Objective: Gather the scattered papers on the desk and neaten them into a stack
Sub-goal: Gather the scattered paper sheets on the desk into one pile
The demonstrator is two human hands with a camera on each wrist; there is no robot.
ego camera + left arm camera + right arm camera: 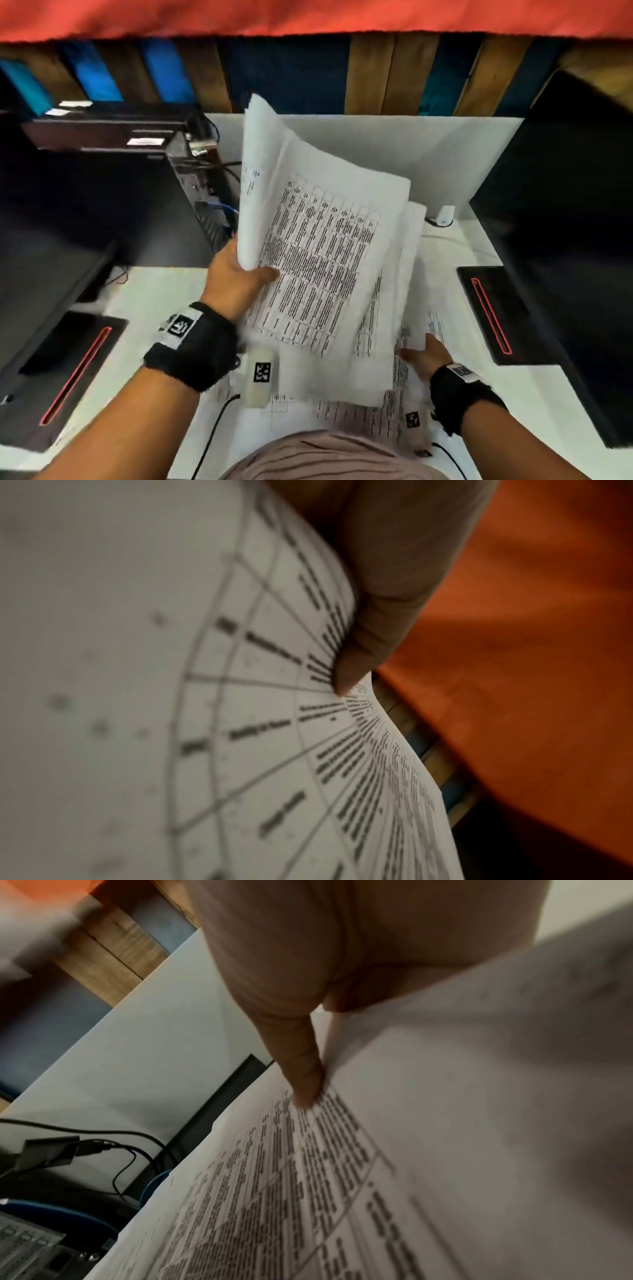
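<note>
My left hand (pixel 236 274) is clamped on a sheaf of papers (pixel 318 246), thumb (pixel 356 653) pressed on the printed table and the other fingers hidden behind the sheets. The sheaf is lifted off the white counter (pixel 161 308) and tilted up, its far corner curling toward the back panel (pixel 411 144). My right hand (pixel 424 353) lies low at the near right, fingers fairly straight, with one finger (pixel 304 1074) laid along the edge of a loose sheet (pixel 421 315); whether any finger curls under that sheet I cannot tell. More papers (pixel 356 418) lie spread flat on the counter near my body, overlapping under the lifted sheaf.

A small white device (pixel 260 373) with a black square code sits on the counter just beside my left wrist, touching the spread sheets, its black cable (pixel 212 431) running toward me. On the left a dark monitor (pixel 41 246) with a red-lined base (pixel 75 373) crowds the counter's edge; on the right another monitor (pixel 565 240) and its base (pixel 493 315) do the same. A computer tower (pixel 202 192) with cables stands far left, close behind the raised sheaf. A small white adapter (pixel 445 216) sits at the far right by the panel.

Bare counter shows between my left arm and the left base, and on the right between the loose sheets and the right base.
</note>
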